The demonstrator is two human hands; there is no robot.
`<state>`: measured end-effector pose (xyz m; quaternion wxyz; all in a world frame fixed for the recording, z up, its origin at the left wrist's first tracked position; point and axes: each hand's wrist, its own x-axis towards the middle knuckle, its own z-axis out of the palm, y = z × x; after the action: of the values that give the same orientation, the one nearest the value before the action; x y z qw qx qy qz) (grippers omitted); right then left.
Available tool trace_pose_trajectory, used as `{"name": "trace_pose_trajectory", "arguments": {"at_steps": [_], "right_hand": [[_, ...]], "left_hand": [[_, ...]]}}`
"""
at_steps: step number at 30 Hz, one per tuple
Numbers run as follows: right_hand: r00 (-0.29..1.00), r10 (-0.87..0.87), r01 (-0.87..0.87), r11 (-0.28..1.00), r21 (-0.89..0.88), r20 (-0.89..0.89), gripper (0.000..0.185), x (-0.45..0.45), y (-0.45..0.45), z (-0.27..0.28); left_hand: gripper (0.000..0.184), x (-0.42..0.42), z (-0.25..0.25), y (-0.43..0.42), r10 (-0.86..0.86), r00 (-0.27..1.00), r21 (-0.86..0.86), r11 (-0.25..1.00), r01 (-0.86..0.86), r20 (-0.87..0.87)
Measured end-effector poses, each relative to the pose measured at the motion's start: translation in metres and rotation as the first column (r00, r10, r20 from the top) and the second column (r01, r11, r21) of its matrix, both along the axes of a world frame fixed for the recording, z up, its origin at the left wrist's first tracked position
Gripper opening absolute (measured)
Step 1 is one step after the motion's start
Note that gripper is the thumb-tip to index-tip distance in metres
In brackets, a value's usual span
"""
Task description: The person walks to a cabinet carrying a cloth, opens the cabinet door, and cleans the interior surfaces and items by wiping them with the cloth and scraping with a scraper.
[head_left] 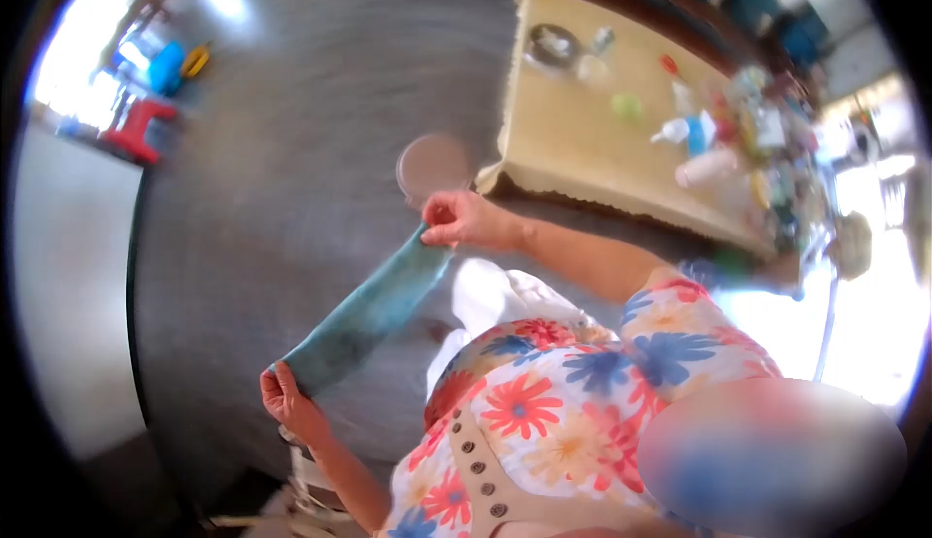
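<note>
Teal cloth (371, 307) is held stretched above the floor (282, 179), one end pinched by the left hand (284, 398), the other by the right hand (461, 219); edge presumably kept straight by the tension.

Both arms (592, 258) reach out, left grip (288, 403) and right grip (470, 219) pinched, well apart.
</note>
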<state>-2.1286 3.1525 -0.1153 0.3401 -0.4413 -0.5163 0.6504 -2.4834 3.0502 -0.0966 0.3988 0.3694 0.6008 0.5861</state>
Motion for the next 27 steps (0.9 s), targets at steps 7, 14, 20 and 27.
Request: {"name": "trace_pose_trajectory", "arguments": {"at_steps": [7,14,20,27], "right_hand": [[0.637,-0.192,-0.004,0.968,-0.252,-0.747,0.042,-0.025,0.160,-0.022],[0.806,0.541,-0.575,0.812,-0.099,-0.241,0.039,-0.159,0.305,0.043],[0.907,0.420,-0.391,0.834,0.390,0.010,0.040,-0.170,0.417,0.076],[0.959,0.284,-0.277,0.940,0.199,-0.004,0.032,-0.243,0.629,0.034]], "left_hand": [[0.018,0.001,0.022,0.212,-0.071,0.955,-0.070,0.993,0.095,0.287],[0.018,-0.085,-0.001,0.391,-0.239,0.971,-0.179,0.956,0.233,-0.010],[0.015,-0.147,-0.034,0.503,-0.265,0.964,-0.183,0.947,0.264,0.019],[0.006,-0.176,-0.008,0.731,-0.333,0.895,-0.194,0.897,0.398,0.298]]}}
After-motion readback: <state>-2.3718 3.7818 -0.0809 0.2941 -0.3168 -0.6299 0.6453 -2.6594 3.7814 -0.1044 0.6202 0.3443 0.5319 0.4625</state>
